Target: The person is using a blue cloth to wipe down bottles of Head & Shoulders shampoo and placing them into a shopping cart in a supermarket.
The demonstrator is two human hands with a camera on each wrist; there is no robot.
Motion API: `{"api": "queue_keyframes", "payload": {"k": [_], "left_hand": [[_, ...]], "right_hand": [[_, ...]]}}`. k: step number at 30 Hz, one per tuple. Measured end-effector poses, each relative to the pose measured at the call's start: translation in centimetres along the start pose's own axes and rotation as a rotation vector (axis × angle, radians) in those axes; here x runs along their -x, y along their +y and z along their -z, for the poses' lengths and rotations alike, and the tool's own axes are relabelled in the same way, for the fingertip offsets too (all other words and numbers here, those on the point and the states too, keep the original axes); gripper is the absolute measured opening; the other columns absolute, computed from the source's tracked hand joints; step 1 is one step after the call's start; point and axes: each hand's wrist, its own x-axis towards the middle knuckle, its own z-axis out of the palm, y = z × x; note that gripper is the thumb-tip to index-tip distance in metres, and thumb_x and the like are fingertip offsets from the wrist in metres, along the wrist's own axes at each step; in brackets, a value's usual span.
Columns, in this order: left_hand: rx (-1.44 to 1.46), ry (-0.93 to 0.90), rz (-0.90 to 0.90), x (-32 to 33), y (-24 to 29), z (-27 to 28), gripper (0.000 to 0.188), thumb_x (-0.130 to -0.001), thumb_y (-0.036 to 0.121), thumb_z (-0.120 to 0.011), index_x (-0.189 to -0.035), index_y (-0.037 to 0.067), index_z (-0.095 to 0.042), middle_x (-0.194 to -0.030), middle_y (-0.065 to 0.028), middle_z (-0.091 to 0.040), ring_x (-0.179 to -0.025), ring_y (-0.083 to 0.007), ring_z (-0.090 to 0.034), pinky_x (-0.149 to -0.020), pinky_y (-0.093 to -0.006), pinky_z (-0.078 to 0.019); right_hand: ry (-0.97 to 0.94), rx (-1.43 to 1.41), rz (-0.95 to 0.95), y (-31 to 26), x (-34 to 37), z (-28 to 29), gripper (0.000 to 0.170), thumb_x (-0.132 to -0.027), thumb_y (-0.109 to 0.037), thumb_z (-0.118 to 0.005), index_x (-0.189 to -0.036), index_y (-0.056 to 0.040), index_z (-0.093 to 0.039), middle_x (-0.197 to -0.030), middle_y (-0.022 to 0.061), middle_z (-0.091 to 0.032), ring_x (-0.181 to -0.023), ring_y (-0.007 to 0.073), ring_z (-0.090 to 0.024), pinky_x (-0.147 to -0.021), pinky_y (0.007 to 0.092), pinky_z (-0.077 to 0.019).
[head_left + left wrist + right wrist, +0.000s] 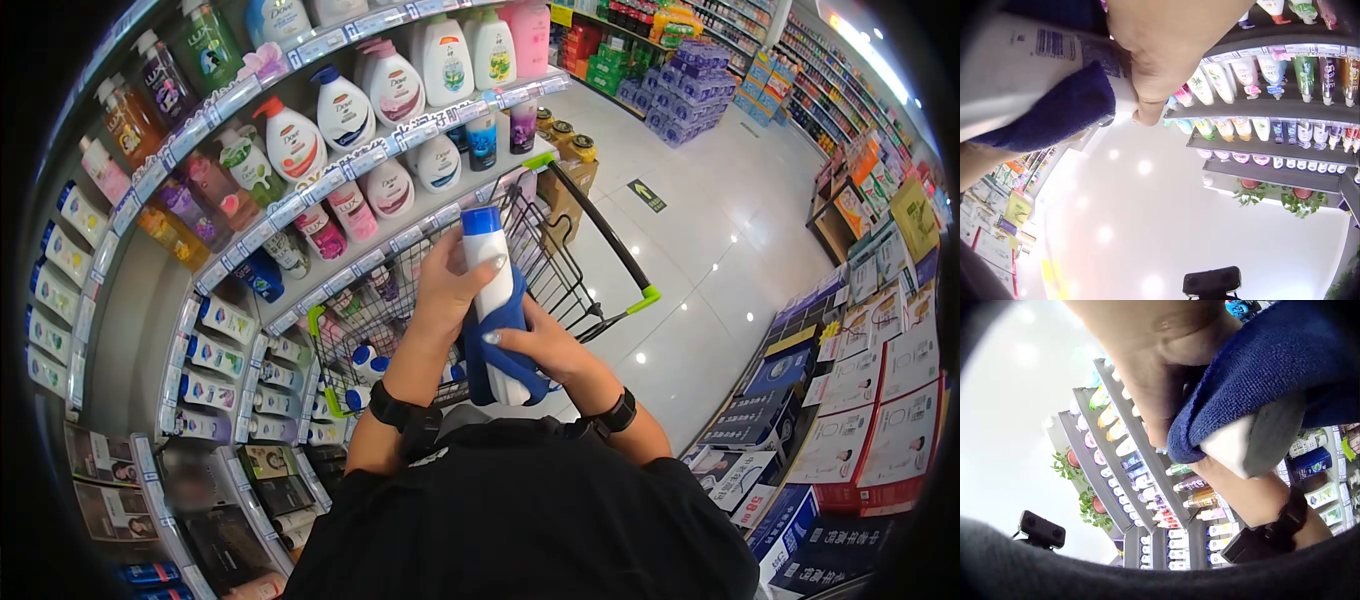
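Left hand [452, 275] curls round the white bottle [493, 297] below its blue cap [481, 220], right hand [545, 342] grips blue cloth [1285, 362] wrapped about it, before the trolley [607, 234]; cloth sliding on smooth plastic could let it drop.

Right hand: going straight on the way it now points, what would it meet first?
The blue cloth, which the right hand already grips against the white bottle. Beyond both, the left forearm seems next in the head view, though depth is unclear there.
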Motion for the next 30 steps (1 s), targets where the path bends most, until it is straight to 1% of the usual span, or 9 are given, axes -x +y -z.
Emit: {"api": "queue_keyframes", "payload": {"k": [7, 8, 12, 17, 19, 21, 24, 27, 30], "left_hand": [[0.209, -0.032, -0.055, -1.0, 1.4, -1.0, 0.054, -0.067, 0.025, -0.068, -0.109, -0.002, -0.047, -0.093, -0.0124, -0.058, -0.081, -0.0178, -0.06, -0.07, -0.0274, -0.0509], [0.154, -0.041, -0.013, -1.0, 1.9, -0.9, 0.057, -0.065, 0.027, -0.07, -0.109, -0.001, -0.046, -0.092, -0.0115, -0.057, -0.077, -0.0176, -0.06, -0.067, -0.0267, -0.0511], [0.101, -0.034, -0.018, -1.0, 1.7, -1.6, 0.06, -0.063, 0.029, -0.071, -0.109, -0.001, -0.046, -0.093, -0.0115, -0.057, -0.077, -0.0173, -0.059, -0.067, -0.0265, -0.0508], [0.157, -0.222, -0.039, -2.0, 2.1, -1.9, 0.063, -0.065, 0.018, -0.07, -0.117, -0.001, -0.041, -0.095, -0.0106, -0.057, -0.082, -0.0164, -0.059, -0.069, -0.0273, -0.0492], [0.06, -0.257, -0.036, -2.1, 2.1, -2.2, 0.067, -0.063, 0.022, -0.071, -0.118, -0.001, -0.041, -0.099, -0.0097, -0.056, -0.087, -0.0167, -0.057, -0.076, -0.0278, -0.0469], [0.002, -0.277, -0.068, -2.0, 1.6, -3.0, 0.073, -0.06, 0.032, -0.074, -0.117, -0.001, -0.043, -0.1, -0.0103, -0.055, -0.087, -0.0174, -0.059, -0.075, -0.0281, -0.0481], [-0.043, -0.272, -0.045, -1.5, 1.4, -3.7, 0.075, -0.06, 0.031, -0.074, -0.12, -0.002, -0.041, -0.1, -0.0094, -0.055, -0.089, -0.0169, -0.058, -0.077, -0.0278, -0.0469], [-0.012, -0.303, -0.027, -1.2, 0.6, -3.3, 0.073, -0.062, 0.028, -0.073, -0.12, -0.001, -0.04, -0.102, -0.0089, -0.054, -0.091, -0.0162, -0.056, -0.08, -0.028, -0.0443], [0.022, -0.354, -0.008, -0.9, 0.6, -2.8, 0.069, -0.064, 0.022, -0.072, -0.12, 0.0, -0.039, -0.104, -0.008, -0.052, -0.096, -0.0148, -0.051, -0.085, -0.0282, -0.0401]], "right_hand": [[-0.183, 0.18, 0.079, 3.1, 0.9, 1.5, 0.092, -0.068, -0.022, -0.072, -0.136, -0.0034, -0.014, -0.12, 0.0124, -0.043, -0.11, 0.0191, -0.043, -0.094, 0.0319, -0.036], [-0.199, 0.089, -0.015, 3.8, 1.2, 1.6, 0.089, -0.067, -0.023, -0.073, -0.135, -0.0022, -0.019, -0.121, 0.0112, -0.043, -0.111, 0.0174, -0.042, -0.095, 0.0317, -0.0348], [-0.172, 0.082, 0.113, 4.2, 0.4, 1.9, 0.075, -0.066, -0.02, -0.073, -0.126, 0.0007, -0.034, -0.115, 0.0095, -0.05, -0.106, 0.0164, -0.047, -0.093, 0.0303, -0.037], [-0.089, 0.027, 0.224, 4.4, -0.4, 1.6, 0.068, -0.062, -0.016, -0.075, -0.12, -0.0008, -0.041, -0.107, 0.0072, -0.055, -0.097, 0.0148, -0.053, -0.087, 0.03, -0.0415], [-0.069, 0.046, 0.256, 4.6, -0.7, 1.5, 0.068, -0.062, -0.015, -0.075, -0.12, -0.0012, -0.041, -0.106, 0.0069, -0.055, -0.097, 0.0143, -0.053, -0.087, 0.03, -0.042], [-0.006, -0.038, 0.302, 4.6, -0.5, 1.2, 0.069, -0.062, -0.026, -0.076, -0.118, -0.0019, -0.043, -0.104, 0.0064, -0.055, -0.095, 0.0146, -0.053, -0.085, 0.0299, -0.0426], [0.088, -0.156, 0.376, 4.4, -0.8, 1.0, 0.073, -0.062, -0.043, -0.074, -0.115, -0.0023, -0.045, -0.102, 0.006, -0.056, -0.094, 0.0146, -0.054, -0.084, 0.029, -0.0432], [0.154, -0.205, 0.421, 3.5, -0.8, 1.2, 0.074, -0.063, -0.049, -0.073, -0.113, -0.0018, -0.046, -0.102, 0.0053, -0.056, -0.094, 0.0129, -0.054, -0.082, 0.0273, -0.0435], [0.248, -0.156, 0.383, 2.9, -0.9, 1.4, 0.066, -0.073, -0.051, -0.064, -0.113, -0.0013, -0.046, -0.103, 0.003, -0.055, -0.093, 0.0105, -0.053, -0.081, 0.025, -0.0433]]}}
